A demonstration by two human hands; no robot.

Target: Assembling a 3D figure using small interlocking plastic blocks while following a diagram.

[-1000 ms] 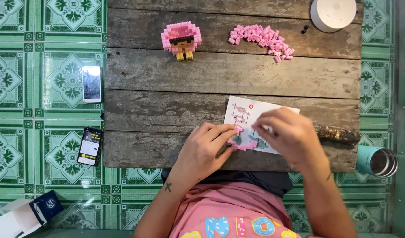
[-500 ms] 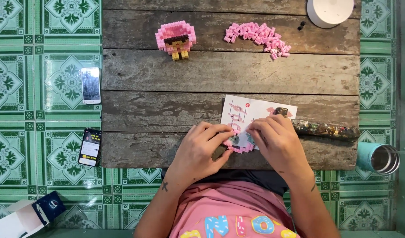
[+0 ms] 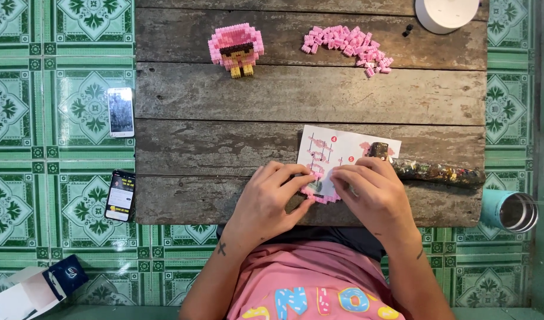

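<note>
My left hand (image 3: 271,200) and my right hand (image 3: 376,195) meet at the near edge of a low wooden table (image 3: 224,106). Between their fingertips they pinch a small flat assembly of pink toy bricks (image 3: 320,192). It lies on a white instruction sheet (image 3: 337,151) with pink diagrams. A finished pink brick figure (image 3: 236,47) with yellow feet stands at the far left of the table. A loose pile of pink bricks (image 3: 350,44) lies at the far middle.
A long dark tube filled with coloured bits (image 3: 432,170) lies right of the sheet. A white round container (image 3: 447,12) sits at the far right. Two phones (image 3: 121,111) (image 3: 120,195) lie on the green tiled floor left; a teal cup (image 3: 509,210) right; a small box (image 3: 35,290) bottom left.
My right hand has drawn left off the instruction sheet toward my left hand, uncovering the tube's end. Both hands now close on the pink brick piece.
</note>
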